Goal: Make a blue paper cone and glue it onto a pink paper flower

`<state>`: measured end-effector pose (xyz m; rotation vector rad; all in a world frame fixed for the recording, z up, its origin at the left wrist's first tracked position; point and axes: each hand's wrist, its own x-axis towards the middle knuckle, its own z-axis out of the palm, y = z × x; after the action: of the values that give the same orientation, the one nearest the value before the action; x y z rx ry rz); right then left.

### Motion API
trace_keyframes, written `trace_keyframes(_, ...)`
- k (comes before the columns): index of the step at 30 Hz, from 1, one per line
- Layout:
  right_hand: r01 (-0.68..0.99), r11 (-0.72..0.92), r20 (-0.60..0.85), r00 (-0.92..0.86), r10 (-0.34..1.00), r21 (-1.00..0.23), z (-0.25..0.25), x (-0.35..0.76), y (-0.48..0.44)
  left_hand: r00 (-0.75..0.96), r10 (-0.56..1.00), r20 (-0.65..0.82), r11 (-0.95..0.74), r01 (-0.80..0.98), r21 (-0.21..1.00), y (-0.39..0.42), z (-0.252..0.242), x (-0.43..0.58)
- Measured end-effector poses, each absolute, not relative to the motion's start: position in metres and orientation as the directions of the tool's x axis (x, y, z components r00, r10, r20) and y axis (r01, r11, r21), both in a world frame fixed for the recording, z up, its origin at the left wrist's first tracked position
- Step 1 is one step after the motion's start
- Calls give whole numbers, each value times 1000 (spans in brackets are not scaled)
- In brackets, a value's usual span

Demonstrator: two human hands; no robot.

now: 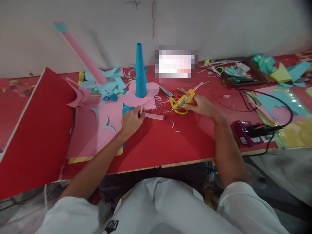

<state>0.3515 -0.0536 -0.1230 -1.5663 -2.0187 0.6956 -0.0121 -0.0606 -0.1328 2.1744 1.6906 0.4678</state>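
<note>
My left hand [132, 121] pinches the end of a narrow pink paper strip [154, 116] that lies flat on the red table [170, 146]. My right hand [201, 104] is closed round a yellow glue gun [183, 100] whose body rests on the table, a little to the right of the strip. Just behind the strip, a tall blue paper cone [140, 71] stands upright on pink cut-out shapes [136, 97]. A pair of scissors [168, 92] lies behind the glue gun.
Large pink paper sheets [92, 130] cover the table to the left, beside a tilted red board [31, 130]. A pink paper tube [83, 55] leans over blue scraps [109, 83]. A purple power strip [246, 133] with black cables and coloured papers [280, 104] lie right.
</note>
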Motion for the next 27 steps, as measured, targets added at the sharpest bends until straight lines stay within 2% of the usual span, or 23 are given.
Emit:
trace_keyframes(5,841,151,103,-114,988,-520,-127,355,-50,247,969,21,-238,900,364,-63,-129,-9)
trace_keyframes(10,910,158,241,-66,968,-383,-132,351,-46,295,954,60,-298,899,319,-66,-130,-8)
trace_keyframes(14,924,115,401,44,915,-364,-129,350,-46,346,935,78,-353,882,313,-65,-134,-11)
trace_keyframes(17,905,124,488,100,867,-406,-126,348,-47,382,915,134,-403,836,373,-63,-140,-14)
trace_keyframes(21,843,228,541,87,836,-487,-126,335,-50,385,889,247,-456,717,527,-59,-145,-16)
trace_keyframes(27,674,462,519,-135,844,-576,-118,294,-66,374,868,328,-480,458,748,-62,-136,-12)
